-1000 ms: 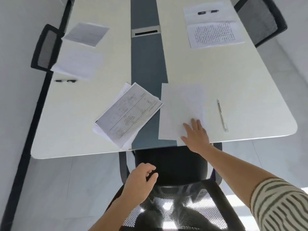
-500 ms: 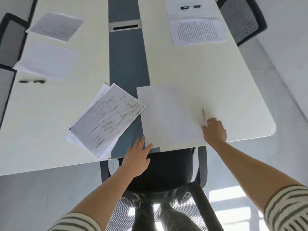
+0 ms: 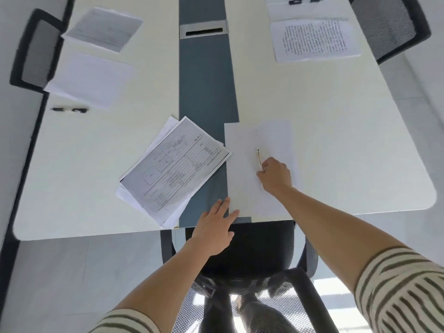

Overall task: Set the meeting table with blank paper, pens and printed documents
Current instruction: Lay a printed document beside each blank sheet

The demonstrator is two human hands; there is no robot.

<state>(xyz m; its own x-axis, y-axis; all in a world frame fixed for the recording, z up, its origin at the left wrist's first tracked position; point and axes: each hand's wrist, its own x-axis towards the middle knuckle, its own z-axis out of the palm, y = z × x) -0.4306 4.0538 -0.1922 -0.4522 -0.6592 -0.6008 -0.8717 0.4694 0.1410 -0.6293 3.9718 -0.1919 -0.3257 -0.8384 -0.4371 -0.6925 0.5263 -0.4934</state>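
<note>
Pen (image 3: 259,158) pinched in my right hand (image 3: 274,175), light and slick, over the flimsy blank sheet (image 3: 242,164); left hand (image 3: 213,227) flat, fingers spread, at its near corner.

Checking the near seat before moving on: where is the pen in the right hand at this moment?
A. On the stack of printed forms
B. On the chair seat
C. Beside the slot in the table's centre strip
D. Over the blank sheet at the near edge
D. The right hand holds the pen in its grip over the blank sheet, well clear of the printed forms, while the left hand rests at that sheet's near corner.
</note>
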